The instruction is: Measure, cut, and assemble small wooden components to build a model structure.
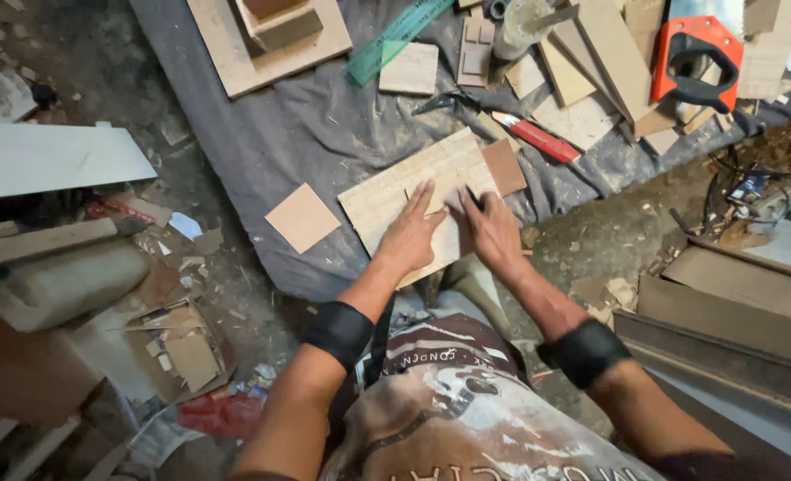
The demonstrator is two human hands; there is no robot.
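Grey cloth [262,142] on floor; left hand [410,233] flat, open on plywood panel [393,191]; right hand [493,230] grip pinching dark pencil [473,198].

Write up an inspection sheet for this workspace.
Surface: grey cloth spread on a dirty floor.
Job's things: pale wooden board under both hands; dark pen-like tool by the right hand.
Clutter: wood offcuts, square brown piece, green ruler, red knife, orange-handled saw.
Hands: left hand flat on the board; right hand beside it, grip unclear.
Cables: tangled wires at right.
Surroundings: planks, scraps, debris.
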